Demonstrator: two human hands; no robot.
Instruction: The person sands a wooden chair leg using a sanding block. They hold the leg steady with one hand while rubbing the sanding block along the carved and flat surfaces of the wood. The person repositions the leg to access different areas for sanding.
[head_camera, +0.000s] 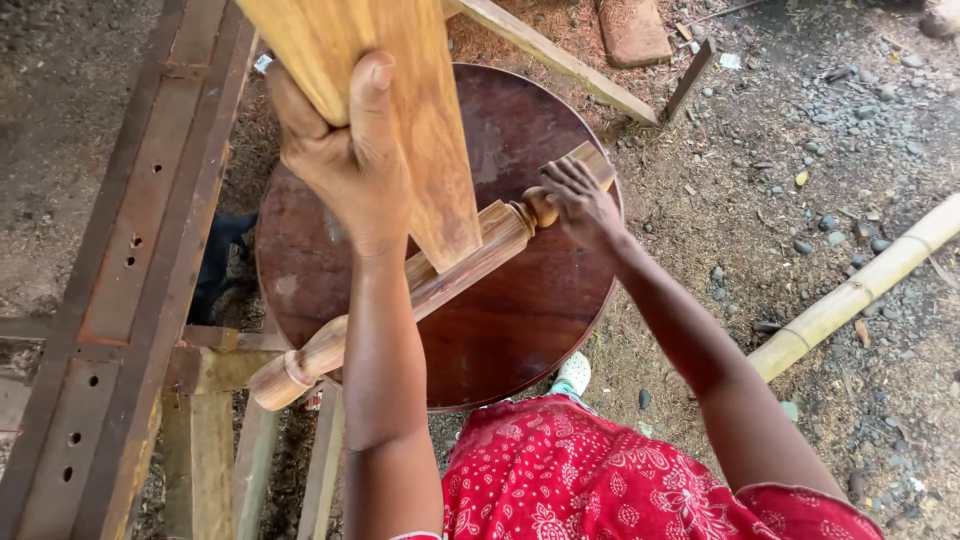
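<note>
My left hand (345, 150) grips a light wooden plank (420, 120) held upright, with its lower end resting on a turned wooden leg (450, 265). The leg lies at a slant across a round dark-brown wooden tabletop (520, 330). My right hand (580, 205) holds the leg near its rounded knob at the upper end. The leg's lower end sticks out past the tabletop's left edge.
A rusty metal frame with holes (130, 280) runs along the left. A bamboo pole (860, 285) lies on the gravel at right. A wooden batten (560, 60) and a brick (632, 30) lie beyond the tabletop. My red patterned clothing (600, 480) fills the bottom.
</note>
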